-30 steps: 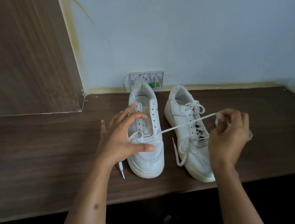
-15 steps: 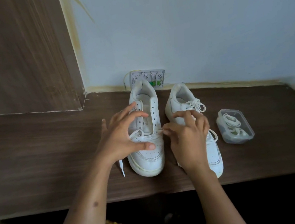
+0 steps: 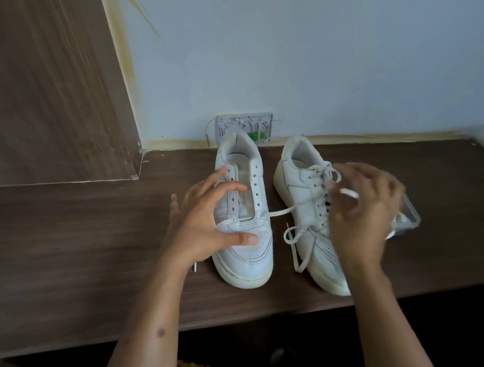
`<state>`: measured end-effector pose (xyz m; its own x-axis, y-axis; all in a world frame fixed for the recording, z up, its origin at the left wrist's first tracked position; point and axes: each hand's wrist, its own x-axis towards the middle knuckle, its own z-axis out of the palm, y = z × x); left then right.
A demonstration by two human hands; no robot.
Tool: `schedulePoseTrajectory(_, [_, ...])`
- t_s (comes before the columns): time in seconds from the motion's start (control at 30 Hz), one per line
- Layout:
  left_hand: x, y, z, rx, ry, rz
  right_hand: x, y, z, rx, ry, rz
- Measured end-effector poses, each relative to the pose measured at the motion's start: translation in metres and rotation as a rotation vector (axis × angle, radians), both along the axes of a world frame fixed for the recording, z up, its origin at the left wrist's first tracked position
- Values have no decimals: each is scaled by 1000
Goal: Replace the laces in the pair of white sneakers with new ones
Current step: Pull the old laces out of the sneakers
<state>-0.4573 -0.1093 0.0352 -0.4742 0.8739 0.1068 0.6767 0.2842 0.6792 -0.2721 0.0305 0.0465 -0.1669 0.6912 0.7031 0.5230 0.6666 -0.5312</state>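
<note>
On the brown wooden desk [image 3: 54,265], left hand [image 3: 206,225] steadies the unlaced white sneaker [image 3: 244,231], thumb and fingers spread on it; blurred right hand [image 3: 365,210] seemingly pinches the flat white lace [image 3: 290,208] — keep it untwisted.

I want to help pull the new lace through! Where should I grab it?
Pinch the lace near its stiff tip, coming from the right. That end stretches rightward from the left shoe toward the right hand, so it's free, while the left hand steadies the shoe.

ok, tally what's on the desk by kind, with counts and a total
White sneakers: 2, left one mostly unlaced, right one laced
Clear plastic containers: 1, partly hidden behind the right hand
Cards leaning on the wall: 1
Total: 4
</note>
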Motion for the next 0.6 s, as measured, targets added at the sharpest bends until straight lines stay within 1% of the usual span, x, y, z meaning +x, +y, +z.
schedulePoseTrajectory(0.07, [0, 0, 0, -4, -1, 3, -13, -12, -5, 79, -188, 164])
schedulePoseTrajectory(0.13, [0, 0, 0, 1, -3, 5, -25, -24, -14, 98, -357, 245])
schedulePoseTrajectory(0.2, [0, 0, 0, 3, 1, 3, -32, -30, -20, 51, -393, 300])
schedulePoseTrajectory(0.3, [-1, -1, 0, -1, 1, 1, -28, -22, -17, 74, -343, 262])
schedulePoseTrajectory(0.37, [-1, -1, 1, 0, -4, -8, -15, -12, -10, 54, -239, 151])
schedulePoseTrajectory(0.5, [-1, -1, 1, -1, -7, -11, 17, 7, 2, -63, -42, -175])
schedulePoseTrajectory(0.53, [-1, -1, 1, -3, -7, -10, 20, 8, 3, -88, -16, -214])
schedulePoseTrajectory(0.6, [-1, -1, 1, -5, -10, -10, 19, 6, 2, -95, -11, -223])
